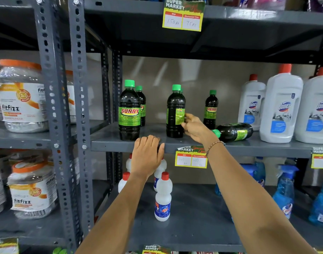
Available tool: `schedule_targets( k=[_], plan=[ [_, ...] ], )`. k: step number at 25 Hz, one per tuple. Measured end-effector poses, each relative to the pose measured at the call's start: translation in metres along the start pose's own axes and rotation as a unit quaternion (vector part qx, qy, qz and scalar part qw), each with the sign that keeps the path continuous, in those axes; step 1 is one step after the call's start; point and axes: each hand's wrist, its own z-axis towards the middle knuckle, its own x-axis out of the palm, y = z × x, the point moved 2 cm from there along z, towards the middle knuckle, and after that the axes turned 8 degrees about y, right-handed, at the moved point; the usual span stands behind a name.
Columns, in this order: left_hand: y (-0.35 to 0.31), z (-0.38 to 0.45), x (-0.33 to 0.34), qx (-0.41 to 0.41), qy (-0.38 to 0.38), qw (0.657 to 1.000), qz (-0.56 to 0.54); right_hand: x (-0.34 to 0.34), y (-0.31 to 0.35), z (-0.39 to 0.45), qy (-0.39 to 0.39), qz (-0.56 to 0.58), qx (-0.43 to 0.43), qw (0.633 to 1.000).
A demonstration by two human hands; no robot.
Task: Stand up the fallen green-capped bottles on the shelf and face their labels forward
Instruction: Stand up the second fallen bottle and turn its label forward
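Head view: my right hand (193,128) grips the upright middle bottle (175,114) near the shelf (248,146) front edge, its label turned sideways. My left hand (148,154) rests flat, holding nothing, on that edge just left of it. A fallen bottle (234,132) lies just right of my right wrist.

Both arms reach forward, left hand (147,154) flat, palm down, right hand (194,128) with fingers curled, wrist braceleted.

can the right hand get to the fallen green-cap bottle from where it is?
Probably yes. The fallen bottle lies just right of the right hand, cap toward the shelf edge, nothing between them. The hand is now on the upright middle bottle, so must let go first.
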Motion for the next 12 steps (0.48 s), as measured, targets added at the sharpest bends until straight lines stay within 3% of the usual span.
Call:
schedule_targets(
  k=[4, 9, 12],
  plan=[
    [-0.001, 0.0, -0.001, -0.006, 0.003, 1.0, -0.009, 0.006, 0.0, -0.001, -0.041, -0.022, -0.018, 0.999],
    [-0.001, 0.0, 0.001, -0.007, -0.001, 1.0, -0.013, 0.011, -0.005, -0.005, 0.004, -0.051, -0.021, 0.998],
    [0.0, 0.001, 0.001, -0.003, -0.011, 1.0, -0.007, 0.011, -0.008, -0.004, -0.011, -0.035, -0.029, 0.999]
  ],
)
